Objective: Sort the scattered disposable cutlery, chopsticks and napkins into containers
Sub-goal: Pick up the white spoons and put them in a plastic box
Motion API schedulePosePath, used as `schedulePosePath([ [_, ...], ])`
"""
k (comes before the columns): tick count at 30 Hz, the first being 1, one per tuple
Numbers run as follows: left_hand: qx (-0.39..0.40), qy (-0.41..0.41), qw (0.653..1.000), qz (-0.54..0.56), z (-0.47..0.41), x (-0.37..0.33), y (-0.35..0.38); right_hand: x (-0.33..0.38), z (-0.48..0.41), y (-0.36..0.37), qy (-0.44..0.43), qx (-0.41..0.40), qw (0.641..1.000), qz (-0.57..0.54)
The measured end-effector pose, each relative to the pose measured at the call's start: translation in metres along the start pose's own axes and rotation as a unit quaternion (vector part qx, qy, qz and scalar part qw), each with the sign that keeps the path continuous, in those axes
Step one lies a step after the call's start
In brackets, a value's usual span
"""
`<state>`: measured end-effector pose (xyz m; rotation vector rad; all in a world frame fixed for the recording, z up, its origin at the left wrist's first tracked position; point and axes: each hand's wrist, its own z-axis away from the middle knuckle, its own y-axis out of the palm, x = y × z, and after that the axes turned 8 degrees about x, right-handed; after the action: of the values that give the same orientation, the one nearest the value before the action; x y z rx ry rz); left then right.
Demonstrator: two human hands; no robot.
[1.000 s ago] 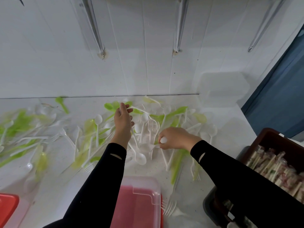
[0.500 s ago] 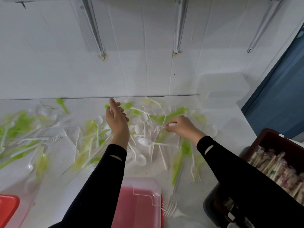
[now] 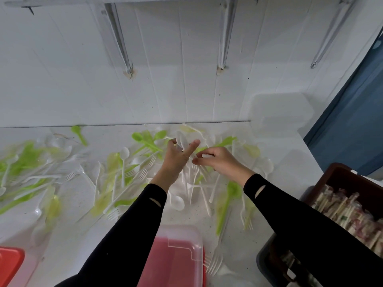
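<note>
Where the left hand (image 3: 176,162) curls its grip round a few translucent spoons (image 3: 182,141), the right hand (image 3: 221,164) just beside it pinches a slim white handle (image 3: 206,155). Beneath both, glossy lime-green and white plastic cutlery (image 3: 123,154) lies scattered over the speckled white tabletop (image 3: 290,183): oval spoons, tined forks. Nearer sits a red box (image 3: 176,257) under a clear lid. At right a brown crate (image 3: 348,179) holds paper-wrapped chopsticks (image 3: 352,210), their print too blurred to read.
</note>
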<state>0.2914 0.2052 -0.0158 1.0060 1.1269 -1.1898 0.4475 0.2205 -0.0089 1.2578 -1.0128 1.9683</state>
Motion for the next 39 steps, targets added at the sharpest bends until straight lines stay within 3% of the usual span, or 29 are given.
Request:
schedulePosePath([
  [4,-0.089,0.048,0.994,0.044,-0.003,-0.002,-0.007,0.001,0.002,0.001,-0.012,-0.005,0.999,0.029],
  [7,-0.151,0.061,0.975,0.149,-0.005,-0.008,-0.017,-0.009,0.003,-0.002,0.028,0.053,0.971,0.233],
  [10,-0.184,0.039,0.965,0.182,-0.007,-0.008,-0.025,-0.016,0.009,0.004,0.065,0.139,0.925,0.349],
  [15,-0.198,0.049,0.960,0.193,-0.005,-0.010,-0.027,-0.014,0.008,0.008,0.057,0.139,0.908,0.392],
  [22,-0.226,0.039,0.965,0.128,-0.003,-0.013,-0.031,-0.006,0.003,-0.010,0.014,0.029,0.986,0.163],
  [28,-0.036,-0.009,0.992,0.117,-0.001,-0.009,-0.015,0.002,0.004,0.002,-0.001,0.030,0.993,0.114],
  [31,-0.046,0.007,0.998,0.035,-0.003,-0.002,-0.009,0.005,0.009,0.003,0.025,0.038,0.997,0.068],
  [33,-0.067,0.023,0.996,0.047,-0.005,-0.003,-0.007,0.008,0.006,-0.009,0.024,-0.040,0.999,0.002],
  [36,-0.034,0.044,0.996,0.075,-0.005,-0.009,0.000,-0.003,0.001,-0.054,0.068,-0.226,0.971,-0.027],
  [39,0.023,0.033,0.998,-0.052,-0.009,-0.010,0.017,-0.031,0.012,-0.101,0.195,-0.254,0.944,0.079],
])
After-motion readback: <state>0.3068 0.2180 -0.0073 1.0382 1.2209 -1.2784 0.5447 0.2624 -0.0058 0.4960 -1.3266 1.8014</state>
